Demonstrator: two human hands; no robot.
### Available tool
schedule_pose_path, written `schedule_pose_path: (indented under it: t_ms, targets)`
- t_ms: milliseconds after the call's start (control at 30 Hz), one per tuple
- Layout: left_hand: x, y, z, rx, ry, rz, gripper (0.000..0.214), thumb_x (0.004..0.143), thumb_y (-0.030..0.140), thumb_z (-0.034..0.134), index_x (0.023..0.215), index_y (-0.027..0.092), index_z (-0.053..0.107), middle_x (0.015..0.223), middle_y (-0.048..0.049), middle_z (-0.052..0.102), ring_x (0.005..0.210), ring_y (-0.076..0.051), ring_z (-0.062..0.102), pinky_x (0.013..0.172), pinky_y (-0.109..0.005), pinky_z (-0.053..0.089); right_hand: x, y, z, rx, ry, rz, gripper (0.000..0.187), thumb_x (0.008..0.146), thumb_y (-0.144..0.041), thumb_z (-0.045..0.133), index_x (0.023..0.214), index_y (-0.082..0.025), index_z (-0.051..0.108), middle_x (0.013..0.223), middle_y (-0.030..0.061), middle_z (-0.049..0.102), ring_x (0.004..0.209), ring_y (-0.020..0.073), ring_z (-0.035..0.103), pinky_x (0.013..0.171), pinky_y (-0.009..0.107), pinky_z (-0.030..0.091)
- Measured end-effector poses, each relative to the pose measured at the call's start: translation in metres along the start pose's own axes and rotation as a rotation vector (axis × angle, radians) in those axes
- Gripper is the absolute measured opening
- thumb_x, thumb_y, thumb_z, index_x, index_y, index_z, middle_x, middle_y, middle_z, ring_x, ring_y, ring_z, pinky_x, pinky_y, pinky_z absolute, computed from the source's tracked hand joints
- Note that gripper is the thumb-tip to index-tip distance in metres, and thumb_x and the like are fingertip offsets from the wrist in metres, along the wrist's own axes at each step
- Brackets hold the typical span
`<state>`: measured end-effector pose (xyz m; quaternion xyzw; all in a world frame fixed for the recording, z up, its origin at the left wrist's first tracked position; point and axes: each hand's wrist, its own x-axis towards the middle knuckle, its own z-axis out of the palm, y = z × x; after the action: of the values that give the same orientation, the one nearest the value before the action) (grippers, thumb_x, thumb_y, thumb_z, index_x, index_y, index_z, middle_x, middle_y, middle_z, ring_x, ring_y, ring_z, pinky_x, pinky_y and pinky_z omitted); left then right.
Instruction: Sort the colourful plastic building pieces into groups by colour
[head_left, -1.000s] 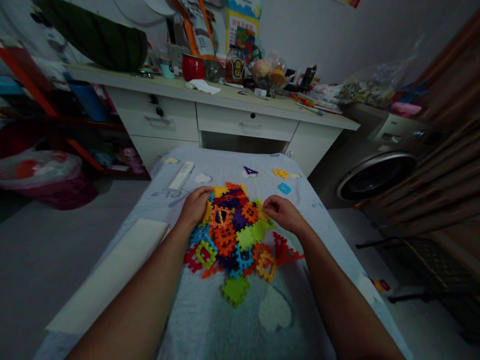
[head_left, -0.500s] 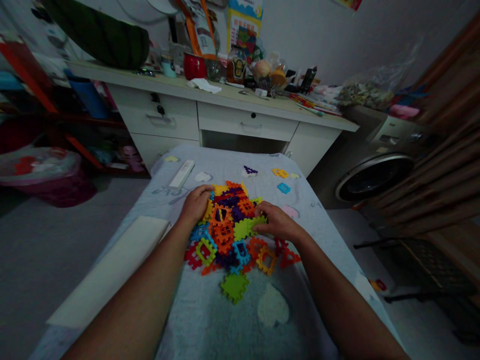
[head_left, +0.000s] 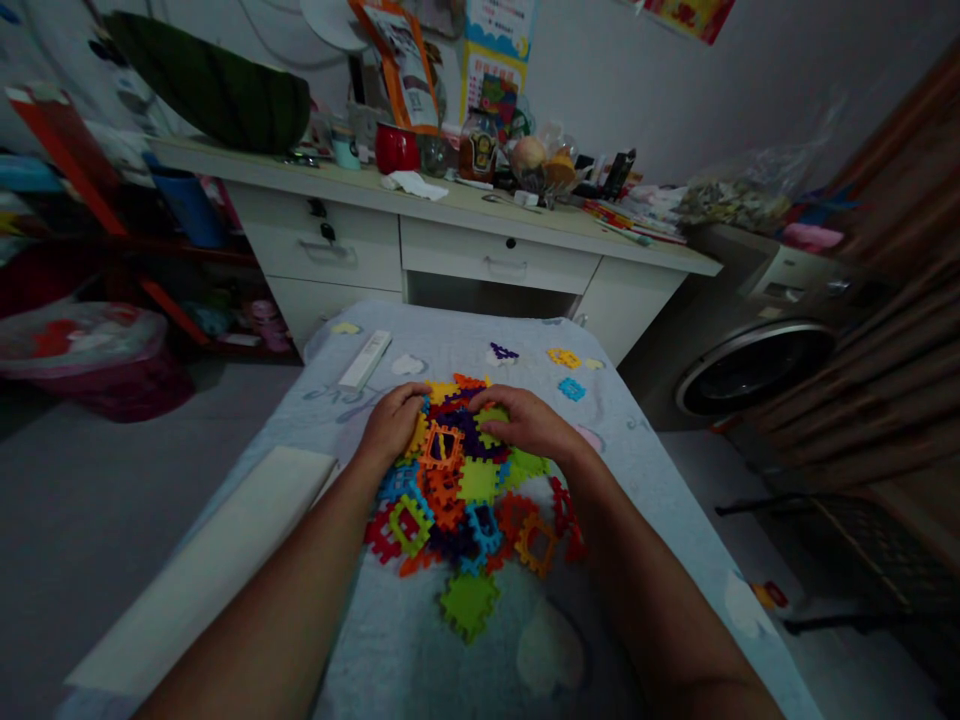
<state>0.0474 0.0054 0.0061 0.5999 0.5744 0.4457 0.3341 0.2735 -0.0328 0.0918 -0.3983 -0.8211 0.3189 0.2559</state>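
A heap of bright plastic interlocking tiles (head_left: 442, 447) lies on the cloth, in orange, purple, blue, red, yellow and green. My left hand (head_left: 391, 425) rests against the heap's left edge beside a yellow tile, fingers stretched and apart; its fingertips are partly hidden. Over the upper right of the heap, my right hand (head_left: 529, 422) pinches a green tile (head_left: 491, 424) between thumb and fingers. Just below it lies another light green tile (head_left: 478, 481). A separate green tile (head_left: 469, 603) lies at the near end, with an orange-yellow frame tile (head_left: 535, 545) to its upper right.
Beyond the heap lie a purple triangular piece (head_left: 503, 351), a yellow tile (head_left: 564, 358) and a blue tile (head_left: 571, 388). A narrow white box (head_left: 366, 360) lies at the back left, and a long white board (head_left: 217, 560) along the left edge. A cluttered desk (head_left: 450, 205) stands behind.
My right hand has moved left and up over the heap, with a green tile in its fingers. Green tiles near it have shifted. My left hand stays at the heap's left edge.
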Motion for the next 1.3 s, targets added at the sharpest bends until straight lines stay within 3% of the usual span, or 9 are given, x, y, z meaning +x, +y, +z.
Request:
schedule_pose_path:
  t_ms: [167,367,500,700,800,933,1067,1200,1300]
  targets:
    - [0.001,-0.001,0.000,-0.011,-0.003,-0.016,0.035,0.072,0.033,0.048,0.094,0.020,0.071,0.106,-0.0048,0.073,0.106,-0.026,0.063,0.101,-0.037,0.044,-0.003,0.018,-0.014,0.045,0.147,0.115,0.021,0.075,-0.022,0.063,0.095,-0.019,0.066,0.093,0.0005,0.067,0.085,0.0146,0.060,0.081,0.027,0.045]
    - [0.001,-0.004,0.001,-0.011,0.002,-0.028,0.035,0.071,0.034,0.048,0.094,0.022,0.072,0.106,-0.0034,0.073,0.105,-0.025,0.063,0.101,-0.037,0.044,-0.047,0.063,-0.086,-0.070,0.423,0.373,0.021,0.071,-0.031,0.062,0.087,-0.017,0.065,0.069,-0.0023,0.054,0.062,0.0118,0.048,0.059,0.023,0.038]
    - [0.001,-0.004,0.000,-0.006,-0.019,-0.025,0.038,0.070,0.035,0.048,0.096,0.021,0.072,0.108,-0.0043,0.073,0.104,-0.026,0.063,0.102,-0.038,0.044,-0.086,0.100,-0.112,-0.158,0.385,0.630,0.014,0.071,-0.025,0.058,0.080,-0.016,0.065,0.064,-0.0020,0.054,0.057,0.0115,0.046,0.055,0.024,0.036]
    - [0.001,-0.004,-0.001,0.014,-0.012,-0.019,0.036,0.070,0.036,0.049,0.095,0.022,0.072,0.107,-0.0043,0.073,0.106,-0.027,0.063,0.102,-0.038,0.044,-0.105,0.132,-0.111,-0.245,0.246,0.734,0.013,0.072,-0.019,0.061,0.083,-0.017,0.068,0.076,0.0008,0.064,0.066,0.0125,0.055,0.062,0.024,0.043]
    - [0.002,-0.006,0.000,0.016,-0.011,-0.031,0.037,0.070,0.036,0.049,0.095,0.021,0.072,0.107,-0.0049,0.073,0.106,-0.027,0.063,0.102,-0.039,0.044,-0.104,0.135,-0.111,-0.389,0.252,0.749,0.019,0.072,-0.022,0.068,0.090,-0.017,0.070,0.091,0.0044,0.066,0.074,0.0132,0.058,0.068,0.024,0.045]
    - [0.003,-0.009,0.000,0.011,-0.012,-0.033,0.038,0.071,0.037,0.048,0.097,0.021,0.071,0.110,-0.0056,0.072,0.106,-0.027,0.063,0.103,-0.039,0.043,-0.101,0.132,-0.108,-0.422,0.128,0.800,0.020,0.069,-0.021,0.073,0.089,-0.017,0.070,0.084,0.0031,0.065,0.070,0.0126,0.058,0.064,0.023,0.044]
    - [0.001,-0.007,0.000,0.031,-0.025,-0.039,0.041,0.071,0.038,0.048,0.100,0.020,0.071,0.112,-0.0060,0.072,0.106,-0.027,0.063,0.104,-0.038,0.043,-0.094,0.130,-0.104,-0.391,0.122,0.744,0.022,0.072,-0.021,0.070,0.094,-0.017,0.070,0.082,0.0018,0.066,0.069,0.0127,0.059,0.064,0.023,0.045]
    - [0.000,-0.004,-0.001,0.046,-0.036,-0.038,0.043,0.072,0.039,0.046,0.101,0.018,0.070,0.112,-0.0072,0.071,0.109,-0.027,0.062,0.103,-0.039,0.043,-0.081,0.129,-0.095,-0.523,0.196,0.655,0.024,0.079,-0.021,0.065,0.102,-0.019,0.071,0.106,0.0070,0.069,0.095,0.0188,0.063,0.086,0.028,0.048]
    - [0.001,-0.005,0.000,0.043,-0.039,-0.038,0.044,0.072,0.039,0.046,0.101,0.017,0.070,0.111,-0.0081,0.071,0.108,-0.028,0.063,0.103,-0.040,0.043,-0.069,0.127,-0.081,-0.629,0.188,0.643,0.034,0.086,-0.029,0.061,0.119,-0.024,0.067,0.129,0.0097,0.061,0.120,0.0256,0.055,0.101,0.038,0.042]
